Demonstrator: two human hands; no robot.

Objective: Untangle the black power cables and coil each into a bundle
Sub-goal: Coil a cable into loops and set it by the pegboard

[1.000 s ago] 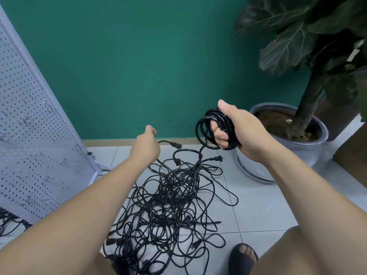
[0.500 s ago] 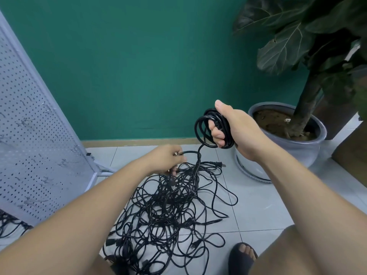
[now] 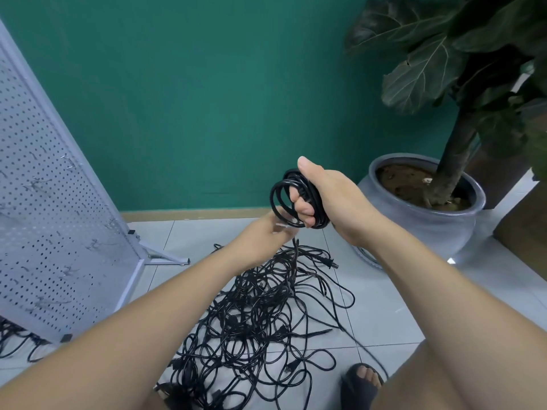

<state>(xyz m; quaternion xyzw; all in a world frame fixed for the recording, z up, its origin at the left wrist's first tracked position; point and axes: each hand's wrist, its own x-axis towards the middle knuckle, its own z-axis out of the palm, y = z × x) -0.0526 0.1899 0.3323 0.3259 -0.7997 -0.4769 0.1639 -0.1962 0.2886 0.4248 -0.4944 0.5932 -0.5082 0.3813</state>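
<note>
Tiled floor (image 3: 384,315), green wall (image 3: 207,99): tangled black cables (image 3: 251,315) heaped. My right hand (image 3: 334,196) grips one coiled bundle (image 3: 310,193); my left hand (image 3: 260,238) is blurred, grip unclear.

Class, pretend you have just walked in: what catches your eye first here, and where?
A big tangle of black cables sprawls across the floor tiles at centre. Above it, the right grip holds a coiled bundle, the blurred left grip just below. A potted plant stands at right.
</note>
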